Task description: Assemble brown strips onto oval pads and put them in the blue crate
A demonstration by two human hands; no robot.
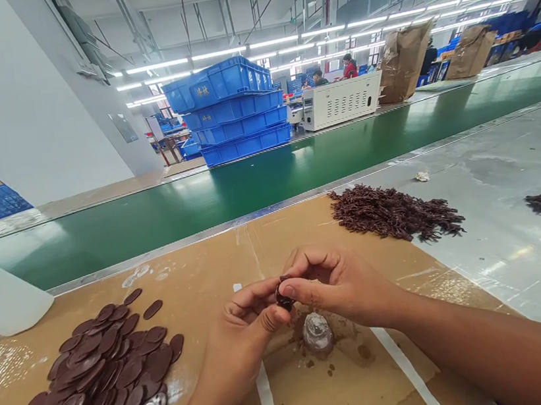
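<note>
In the middle of the head view, a small dark brown piece [284, 300] is pinched between both hands, mostly covered by fingers. My left hand [246, 322] closes on its lower left side with thumb and forefinger. On its upper right, the thumb and fingers of my right hand [328, 284] press together. Just below the hands a small clear domed object [317, 332] rests on stained cardboard. To the left lies a heap of flat dark brown oval discs [103, 370]. Farther back on the right is a pile of thin, branching dark brown pieces [391, 210].
Cardboard [200, 271] covers the work surface. Beyond it runs a green conveyor belt [249, 189]. Stacked blue crates [236, 111], a white machine [341, 101] and a brown paper bag [402, 65] stand behind the belt. A white container [1, 297] stands at left. Several people work far off.
</note>
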